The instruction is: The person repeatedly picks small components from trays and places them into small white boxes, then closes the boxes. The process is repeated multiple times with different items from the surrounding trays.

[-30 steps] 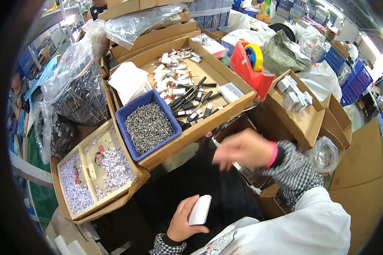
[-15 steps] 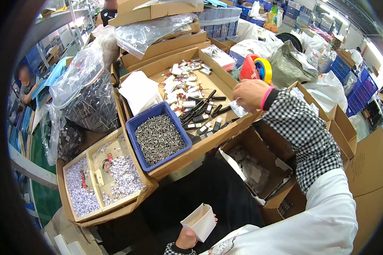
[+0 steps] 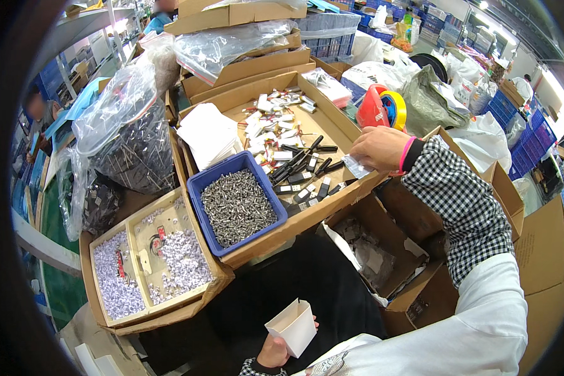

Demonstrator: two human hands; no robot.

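Observation:
My left hand is wrapped round a small white open-topped box low in front of me. At the right side of the large cardboard tray, my right hand pinches a small clear plastic bag; what the bag contains is too small to make out. Beside that hand, inside the tray, lie black pen-shaped pieces and USB-plug pieces. Several small silvery battery-like packs with thin wires are spread behind them. A stack of white cards rests at the tray's left.
A blue bin of small metal parts overlaps the tray's front left. Next to it, a divided wooden tray holds tiny white parts. A red tape dispenser with yellow tape stands behind my right hand. Below is an open carton.
My right hand has come slightly nearer and lower with the plastic bag in its fingers. My left hand still holds the white box in about the same place. The view has shifted a little.

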